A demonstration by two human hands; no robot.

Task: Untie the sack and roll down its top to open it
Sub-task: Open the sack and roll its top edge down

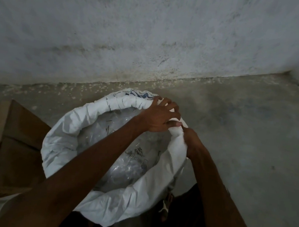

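So by this point the sack (62, 140) was pretty much open already, no tie or string anywhere that I could spot, and the mouth was gaping wide with the top rolled into a fat white collar nearly all the way round. It sat on the concrete floor (246, 134) close to the wall (155, 29), with a brown cardboard box (15, 144) just beside it on the left. The roll looked tidy along the far and left side, but on the right and near side the cloth was looser and more crumpled, so I'd guess that stretch still needed a turn or two before you'd call it done. Both hands were working the far right part of the rim, almost touching each other: the left hand (160, 115) was curled over the roll from above, gripping it, and the right hand (191, 143) was pinching the bunched cloth just nearer along the same edge. Inside you could see clear plastic bags (130, 158) with some print on them, couldn't tell how many, they all blurred together. Count: one sack, one box, two hands, plus a scatter of pale crumbs along the foot of the wall.
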